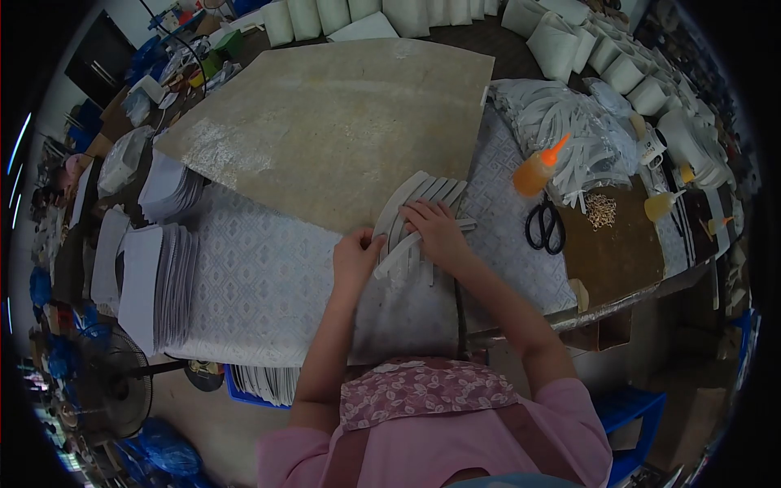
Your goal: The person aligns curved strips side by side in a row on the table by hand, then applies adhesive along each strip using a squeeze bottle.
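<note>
Several curved white strips [396, 202] lie fanned over the front edge of a large tan board [350, 122]. My left hand [355, 254] pinches the left side of these strips between thumb and fingers. On their right side rests my right hand [435, 232], its fingers bent over the strips and pressed on them. One strip [399, 254] slants across the others below my hands, and a few strip ends hang down toward the front of the table. Parts of the strips are hidden under my right hand.
Right of my hands are black scissors [545, 227], an orange-tipped glue bottle [534, 172], small gold pieces [601, 211] and a plastic bag of white strips [569, 134]. Stacked white sheets [150, 285] stand at the left. White padded pieces [561, 45] line the back. A fan [110, 382] is at lower left.
</note>
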`<state>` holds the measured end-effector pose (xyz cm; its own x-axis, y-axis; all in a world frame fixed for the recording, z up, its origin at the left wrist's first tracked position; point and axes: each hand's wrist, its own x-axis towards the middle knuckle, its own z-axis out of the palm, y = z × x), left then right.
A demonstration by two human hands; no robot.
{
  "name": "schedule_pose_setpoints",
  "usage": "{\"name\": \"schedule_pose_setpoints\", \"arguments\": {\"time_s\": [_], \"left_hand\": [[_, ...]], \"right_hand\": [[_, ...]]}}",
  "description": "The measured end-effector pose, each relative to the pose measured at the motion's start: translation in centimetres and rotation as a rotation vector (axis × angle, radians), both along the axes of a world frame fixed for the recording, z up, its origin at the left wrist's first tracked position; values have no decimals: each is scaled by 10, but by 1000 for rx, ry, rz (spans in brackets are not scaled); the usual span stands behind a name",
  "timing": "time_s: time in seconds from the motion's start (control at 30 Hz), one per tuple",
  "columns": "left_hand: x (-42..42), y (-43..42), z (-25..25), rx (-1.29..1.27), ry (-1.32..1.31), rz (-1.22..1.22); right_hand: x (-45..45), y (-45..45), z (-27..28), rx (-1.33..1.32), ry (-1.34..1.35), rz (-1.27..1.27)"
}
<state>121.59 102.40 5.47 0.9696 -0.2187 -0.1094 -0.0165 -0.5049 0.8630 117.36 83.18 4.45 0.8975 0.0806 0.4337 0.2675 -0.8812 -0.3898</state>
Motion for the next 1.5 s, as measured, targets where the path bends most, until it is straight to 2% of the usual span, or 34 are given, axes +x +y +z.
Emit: {"name": "schedule_pose_setpoints", "arguments": {"time_s": [0.6, 0.7, 0.9, 1.2, 1.5], "left_hand": [[0, -1, -2, -5, -49, 26], [-2, 1, 5, -33, -27, 38], [-10, 13, 6, -70, -6, 131], [-1, 20, -9, -112, 44, 124], [-3, 22, -10, -145, 66, 115]], "right_hand": [[2, 4, -1, -49, -30, 13], [4, 7, 2, -107, 36, -12], [8, 7, -1, -215, -70, -22], [14, 10, 4, -85, -25, 106], [20, 16, 4, -99, -54, 121]]}}
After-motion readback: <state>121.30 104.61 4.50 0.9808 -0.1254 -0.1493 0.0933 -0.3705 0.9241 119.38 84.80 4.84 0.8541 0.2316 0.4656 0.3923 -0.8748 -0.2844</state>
